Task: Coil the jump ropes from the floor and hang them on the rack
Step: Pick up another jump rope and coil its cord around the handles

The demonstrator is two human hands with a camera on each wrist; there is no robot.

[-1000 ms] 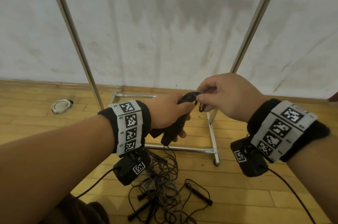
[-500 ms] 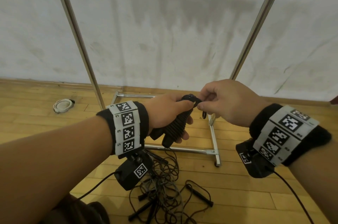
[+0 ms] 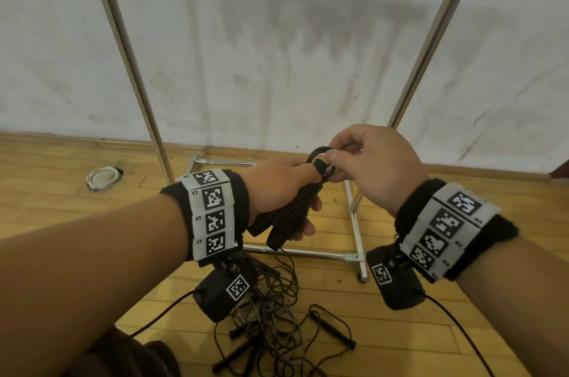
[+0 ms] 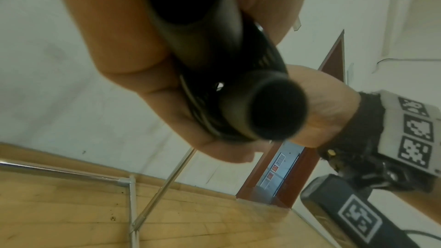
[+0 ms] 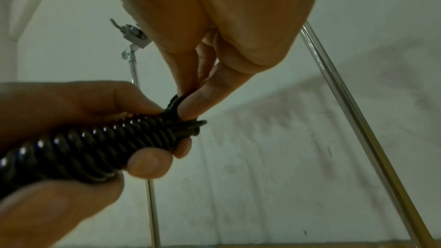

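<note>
And here's the coiled jump rope (image 3: 294, 210), wound tight around its own handles into a dark ribbed bundle, held up at chest height in front of the rack (image 3: 354, 222). The left hand (image 3: 278, 188) has it wrapped up firmly, fingers curled round the bundle, thumb pressed near the top. From the left wrist view, two round black handle ends (image 4: 276, 108) poke out of the fist, one close and blurred. Up top, the right hand (image 3: 374, 165) pinches a small loop of cord (image 3: 320, 152) between thumb and fingertips (image 5: 190, 105), right at the bundle's upper end. A loose strand trails off the bottom down to the floor.

Below the hands, a tangle of more ropes (image 3: 271, 315) sprawls on the wooden floor (image 3: 400, 342), black handles sticking out, one handle (image 3: 332, 330) lying off to the right of the heap. The rack's chrome base frame sits just behind that pile, its two uprights rising either side against a stained white wall (image 3: 277, 38). Far left on the floor, a small white round object (image 3: 103, 177) lies by the skirting.
</note>
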